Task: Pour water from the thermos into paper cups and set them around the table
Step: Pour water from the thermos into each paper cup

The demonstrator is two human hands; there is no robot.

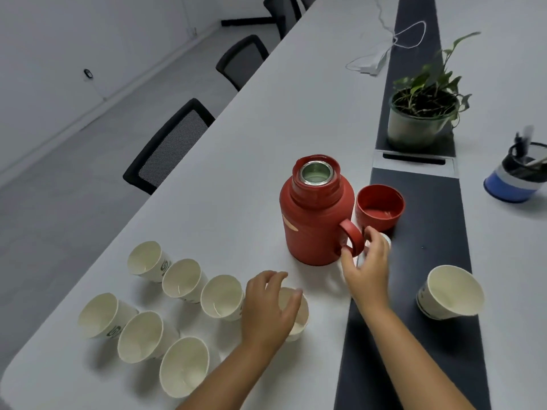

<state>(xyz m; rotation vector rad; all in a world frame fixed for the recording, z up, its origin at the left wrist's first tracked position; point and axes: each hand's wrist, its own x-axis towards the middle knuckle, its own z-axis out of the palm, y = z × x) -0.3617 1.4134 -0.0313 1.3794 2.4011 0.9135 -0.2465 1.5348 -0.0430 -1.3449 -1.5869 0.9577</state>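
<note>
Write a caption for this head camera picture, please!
Left hand grips a paper cup while right hand reaches the open red thermos handle.

Eight paper cups (222,297) out: six left of the left hand's fingers (273,279), one under them, one right of the right hand. One red thermos (316,214), one red lid cup (379,206), one potted plant (421,113), three chairs (168,146)
</note>
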